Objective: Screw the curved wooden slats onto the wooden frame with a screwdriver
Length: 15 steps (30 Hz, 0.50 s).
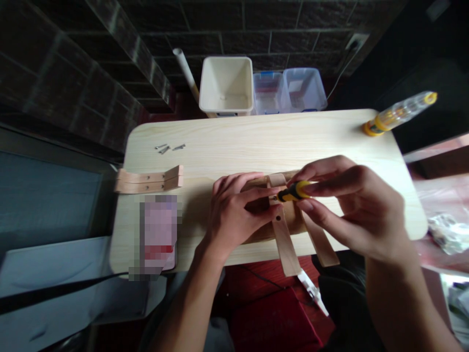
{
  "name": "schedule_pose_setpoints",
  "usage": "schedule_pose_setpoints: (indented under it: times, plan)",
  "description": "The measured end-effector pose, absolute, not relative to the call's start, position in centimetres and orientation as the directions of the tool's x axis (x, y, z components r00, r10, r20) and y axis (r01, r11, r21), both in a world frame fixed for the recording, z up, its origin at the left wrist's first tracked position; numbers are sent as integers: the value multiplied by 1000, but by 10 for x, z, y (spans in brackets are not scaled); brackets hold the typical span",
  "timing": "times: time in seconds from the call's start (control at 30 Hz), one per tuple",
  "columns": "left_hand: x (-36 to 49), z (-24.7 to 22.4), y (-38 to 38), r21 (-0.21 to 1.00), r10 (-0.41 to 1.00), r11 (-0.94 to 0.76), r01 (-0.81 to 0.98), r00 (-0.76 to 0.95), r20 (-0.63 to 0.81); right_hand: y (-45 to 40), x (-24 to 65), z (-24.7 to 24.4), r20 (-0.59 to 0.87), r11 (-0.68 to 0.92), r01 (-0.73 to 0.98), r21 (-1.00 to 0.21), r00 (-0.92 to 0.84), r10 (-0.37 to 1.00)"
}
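My right hand (351, 205) grips a short yellow-and-black screwdriver (293, 191) between thumb and fingers. Its tip points left at a hole area on a curved wooden strip (285, 244); my fingers partly hide whether a screw sits there. My left hand (234, 210) steadies that strip, thumb and index finger on either side of the tip, other fingers over the wooden board beneath. A dark open hole (278, 218) shows just below. Alongside to the right, a second wooden strip (320, 239) lies across the board, and both strips overhang the table's near edge.
On the light wooden table (256, 142) are several loose screws (166, 148), two joined curved wooden pieces (149, 180) and a blurred-out phone-like object (159, 232). A clear, yellow-capped screwdriver case (399, 115) stands at the far right corner. Behind are a cream bin (226, 85) and clear plastic boxes (304, 90).
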State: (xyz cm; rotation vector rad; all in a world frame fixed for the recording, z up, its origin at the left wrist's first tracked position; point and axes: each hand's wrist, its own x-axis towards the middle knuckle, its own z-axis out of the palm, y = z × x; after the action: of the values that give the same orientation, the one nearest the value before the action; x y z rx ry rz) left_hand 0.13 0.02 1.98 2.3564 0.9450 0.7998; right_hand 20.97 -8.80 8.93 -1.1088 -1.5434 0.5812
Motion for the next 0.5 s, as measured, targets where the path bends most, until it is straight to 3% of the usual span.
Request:
schedule_pose_setpoints:
  times: [0.5]
  plan:
    - [1,20,1,609,732,-649,456,592,337,-88,209,89,471,441,313,-841,21,882]
